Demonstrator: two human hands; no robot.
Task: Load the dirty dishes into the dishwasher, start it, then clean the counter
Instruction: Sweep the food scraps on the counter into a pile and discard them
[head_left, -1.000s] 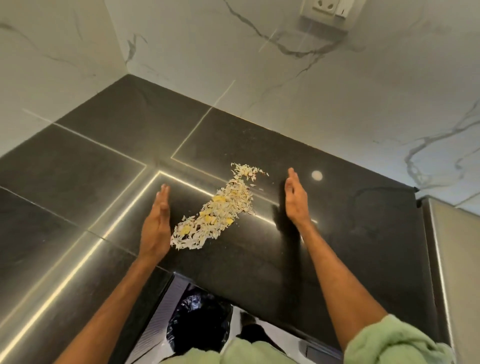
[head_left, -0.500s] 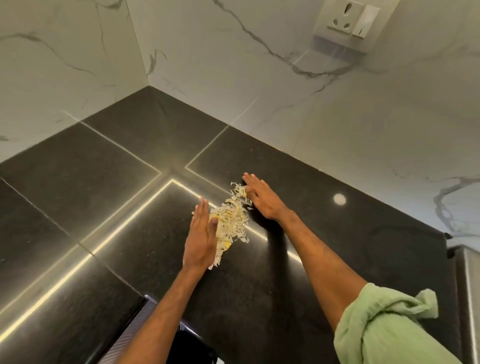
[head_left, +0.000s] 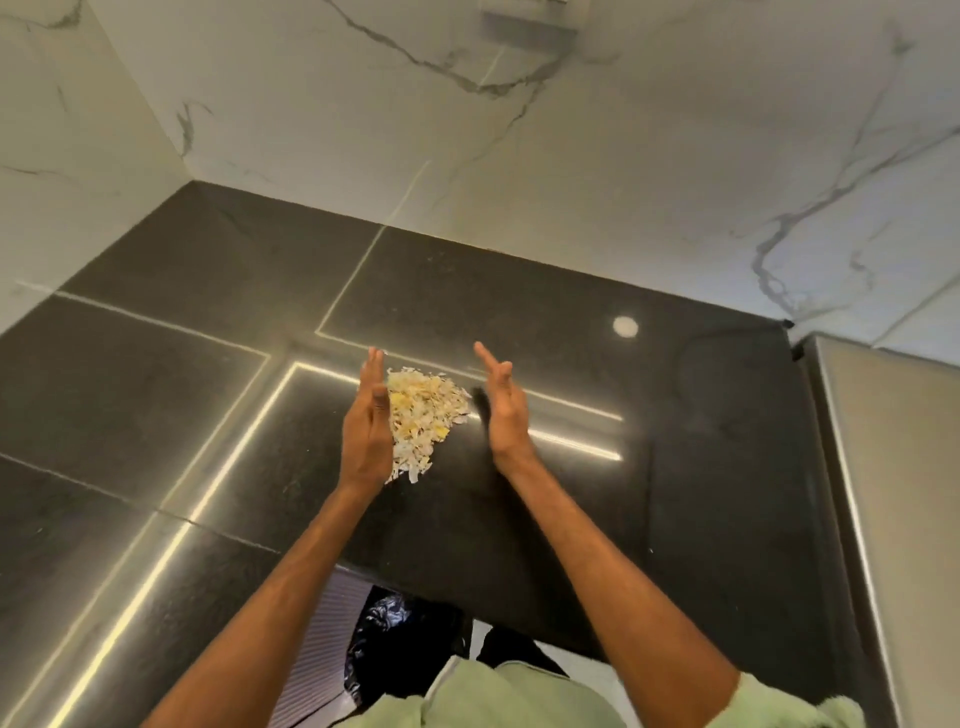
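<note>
A compact pile of pale and yellow food scraps (head_left: 423, 415) lies on the black stone counter (head_left: 675, 467). My left hand (head_left: 366, 431) stands on edge with straight fingers, its side against the pile's left edge. My right hand (head_left: 501, 410) is held on edge to the right of the pile, fingers straight, a small gap between it and the scraps. Neither hand holds anything.
White marble walls (head_left: 623, 182) meet in a corner at the back left. A steel surface (head_left: 893, 493) borders the counter on the right. Below the counter's front edge sits a bin with a black bag (head_left: 395, 649). A wall socket's underside (head_left: 530, 23) shows at the top.
The scraps went from a long streak to a tight heap as both hands pushed inward. My right hand has since drawn back to the right, off the pile.
</note>
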